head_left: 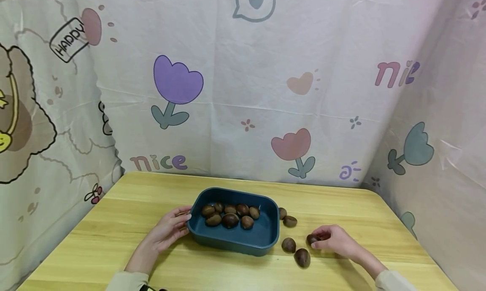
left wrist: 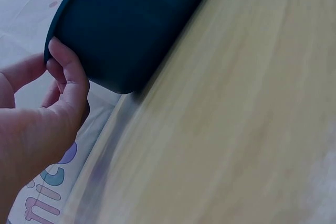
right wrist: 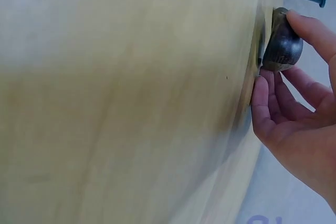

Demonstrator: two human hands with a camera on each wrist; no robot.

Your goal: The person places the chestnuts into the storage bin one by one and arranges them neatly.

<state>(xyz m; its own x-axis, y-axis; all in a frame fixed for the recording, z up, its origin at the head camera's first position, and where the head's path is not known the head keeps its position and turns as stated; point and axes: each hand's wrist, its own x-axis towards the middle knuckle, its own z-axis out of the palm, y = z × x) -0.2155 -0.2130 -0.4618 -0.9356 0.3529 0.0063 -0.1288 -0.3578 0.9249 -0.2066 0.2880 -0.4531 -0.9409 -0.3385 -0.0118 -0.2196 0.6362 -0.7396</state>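
Observation:
A dark blue rectangular bin stands on the wooden table, with several brown chestnuts gathered toward its left and far side. My left hand pinches the bin's left end; in the left wrist view, thumb and fingers meet at its rim. To the right of the bin, my right hand holds a dark, glossy chestnut between thumb and fingers, low over the table. Close to that hand lie two loose chestnuts, a larger one and a rounder one.
Two more chestnuts lie by the bin's right end, one partly hidden behind its wall. A printed cloth hangs behind and along both sides of the wooden table. A dark cable shows near the left sleeve.

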